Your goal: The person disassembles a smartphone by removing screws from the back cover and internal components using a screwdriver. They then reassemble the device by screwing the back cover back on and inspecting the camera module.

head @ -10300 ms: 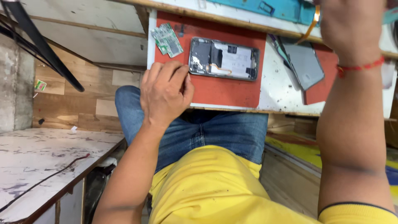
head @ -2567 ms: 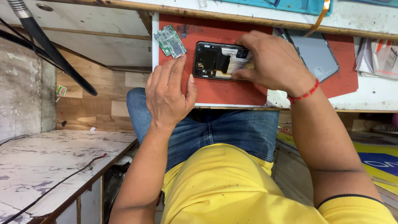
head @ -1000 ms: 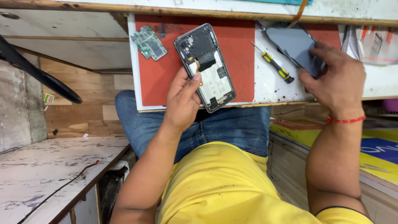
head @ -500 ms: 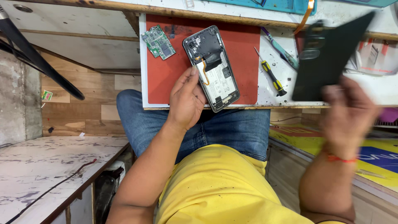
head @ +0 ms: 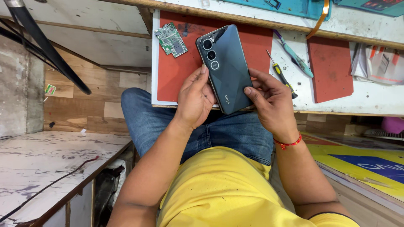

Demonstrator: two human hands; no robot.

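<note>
Phone (head: 225, 69), dark back cover up, lies at the near edge of the red mat (head: 176, 71), its long axis running from that edge away toward the far left, camera end farthest. Left hand (head: 194, 98) clasps its left side, right hand (head: 271, 101) its right, fingers curled onto the lower end; both equally close. Beyond, a green circuit board (head: 171, 39) sits at the mat's far left corner, a screwdriver (head: 281, 75) just right.

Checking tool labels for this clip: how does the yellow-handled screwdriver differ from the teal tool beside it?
The yellow-handled screwdriver is shorter, black and yellow, and partly hidden by the right hand. The teal tool is longer, pale teal, and untouched, farther from that hand. Both lie flat on the white bench top, slanting the same way.
</note>
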